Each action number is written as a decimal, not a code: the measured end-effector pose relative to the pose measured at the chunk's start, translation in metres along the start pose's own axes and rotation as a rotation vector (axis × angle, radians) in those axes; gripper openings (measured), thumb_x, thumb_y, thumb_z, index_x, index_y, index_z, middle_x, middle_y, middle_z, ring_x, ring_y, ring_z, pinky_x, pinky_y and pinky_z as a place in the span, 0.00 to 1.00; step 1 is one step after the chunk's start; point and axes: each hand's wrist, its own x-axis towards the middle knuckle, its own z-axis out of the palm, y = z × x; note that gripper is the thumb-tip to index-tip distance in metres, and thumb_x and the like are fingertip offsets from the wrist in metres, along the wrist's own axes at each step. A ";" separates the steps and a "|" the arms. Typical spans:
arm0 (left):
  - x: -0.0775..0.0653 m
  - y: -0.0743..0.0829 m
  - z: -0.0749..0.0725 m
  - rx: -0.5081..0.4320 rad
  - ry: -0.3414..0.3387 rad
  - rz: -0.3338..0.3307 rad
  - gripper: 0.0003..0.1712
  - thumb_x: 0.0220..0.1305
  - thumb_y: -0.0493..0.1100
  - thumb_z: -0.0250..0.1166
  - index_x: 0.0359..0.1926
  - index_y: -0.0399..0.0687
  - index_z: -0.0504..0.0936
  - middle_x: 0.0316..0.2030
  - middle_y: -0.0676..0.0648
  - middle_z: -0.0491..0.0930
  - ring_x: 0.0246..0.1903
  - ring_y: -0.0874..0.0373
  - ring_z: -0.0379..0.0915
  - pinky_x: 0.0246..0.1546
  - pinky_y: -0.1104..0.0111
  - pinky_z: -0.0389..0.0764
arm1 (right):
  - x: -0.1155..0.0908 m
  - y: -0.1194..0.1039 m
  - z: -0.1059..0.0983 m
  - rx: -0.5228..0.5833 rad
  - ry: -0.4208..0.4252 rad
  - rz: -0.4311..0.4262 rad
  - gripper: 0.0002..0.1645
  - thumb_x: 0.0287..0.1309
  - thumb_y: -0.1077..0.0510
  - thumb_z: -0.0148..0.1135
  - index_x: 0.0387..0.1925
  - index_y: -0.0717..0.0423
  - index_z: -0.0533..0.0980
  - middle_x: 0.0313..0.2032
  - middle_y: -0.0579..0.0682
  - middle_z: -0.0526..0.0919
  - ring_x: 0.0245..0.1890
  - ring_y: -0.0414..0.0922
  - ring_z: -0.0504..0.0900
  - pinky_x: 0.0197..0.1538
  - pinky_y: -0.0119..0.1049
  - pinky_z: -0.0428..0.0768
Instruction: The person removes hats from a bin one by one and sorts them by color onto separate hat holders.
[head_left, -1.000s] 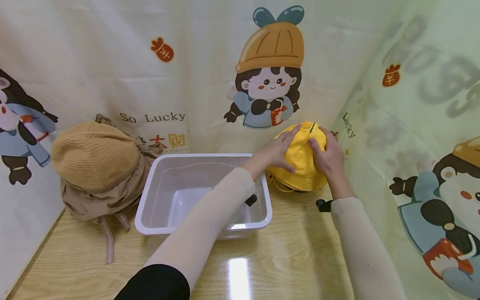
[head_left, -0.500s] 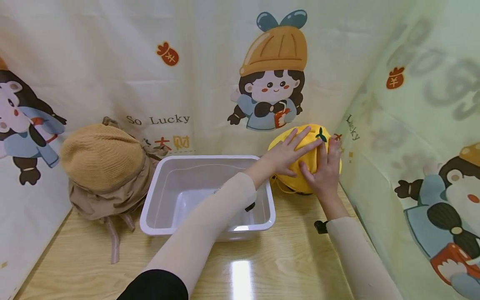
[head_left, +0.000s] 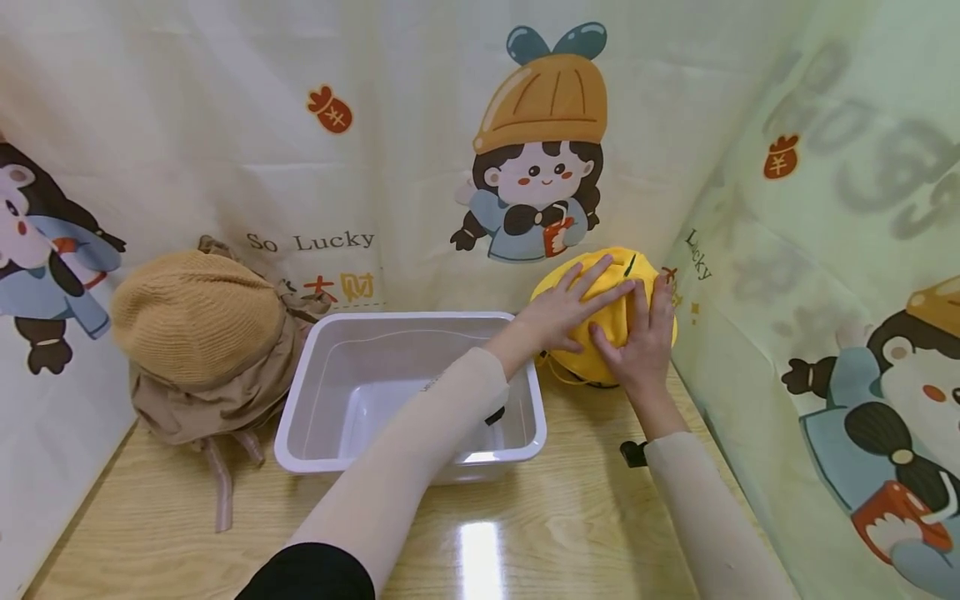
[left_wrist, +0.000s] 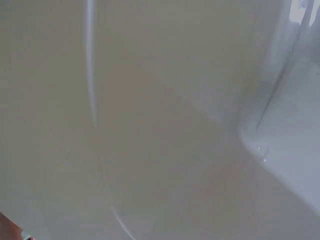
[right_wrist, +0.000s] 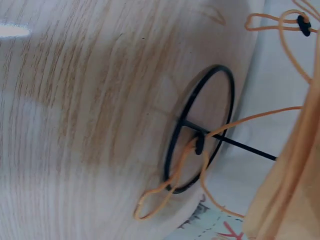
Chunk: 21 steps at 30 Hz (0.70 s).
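Observation:
A yellow bucket hat (head_left: 585,363) with a small green mark near its crown sits at the right in the head view. My left hand (head_left: 561,318) lies over its left side with the fingers spread. My right hand (head_left: 643,340) rests on its front right side, fingers extended upward and thumb out to the left. Both hands cover much of the hat. In the right wrist view, the hat's brim (right_wrist: 290,195) and orange drawstring (right_wrist: 255,116) hang by a black wire stand (right_wrist: 250,149) with a round base on the table.
A pale grey plastic tub (head_left: 408,462) stands under my left forearm; its wall (left_wrist: 165,125) fills the left wrist view. Left of it, a tan knitted hat (head_left: 198,317) sits above a brown cloth hat (head_left: 210,417) with hanging straps. Printed curtains (head_left: 420,167) enclose the wooden table (head_left: 570,500).
My right hand has shifted from gripping the hat's right side to lying against its front. The hat looks wider at the top, and my left fingers have spread across it.

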 end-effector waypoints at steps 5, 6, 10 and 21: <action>-0.002 0.000 -0.003 -0.045 -0.044 -0.014 0.77 0.52 0.64 0.74 0.77 0.66 0.18 0.74 0.46 0.07 0.74 0.55 0.05 0.77 0.57 0.31 | 0.002 0.001 0.002 -0.008 -0.043 -0.002 0.54 0.58 0.31 0.58 0.79 0.43 0.50 0.78 0.60 0.48 0.78 0.58 0.44 0.73 0.65 0.50; -0.002 0.000 -0.004 -0.051 -0.052 -0.017 0.76 0.52 0.64 0.74 0.77 0.66 0.19 0.74 0.46 0.08 0.75 0.54 0.06 0.77 0.57 0.32 | 0.002 0.002 0.003 -0.011 -0.052 -0.001 0.54 0.58 0.31 0.58 0.79 0.43 0.50 0.78 0.60 0.48 0.78 0.59 0.45 0.73 0.66 0.51; -0.004 -0.001 -0.016 -0.134 -0.076 -0.050 0.73 0.55 0.62 0.73 0.77 0.70 0.21 0.77 0.45 0.13 0.77 0.53 0.14 0.77 0.58 0.38 | 0.004 0.010 0.002 -0.007 -0.073 0.012 0.54 0.58 0.29 0.57 0.79 0.42 0.50 0.78 0.58 0.47 0.77 0.62 0.48 0.72 0.65 0.52; -0.023 -0.009 -0.072 -0.285 0.043 -0.045 0.64 0.58 0.64 0.70 0.79 0.73 0.31 0.79 0.49 0.22 0.78 0.46 0.33 0.66 0.56 0.70 | 0.013 0.015 -0.032 -0.016 -0.082 0.014 0.53 0.56 0.27 0.56 0.77 0.45 0.56 0.78 0.54 0.50 0.77 0.63 0.47 0.70 0.72 0.46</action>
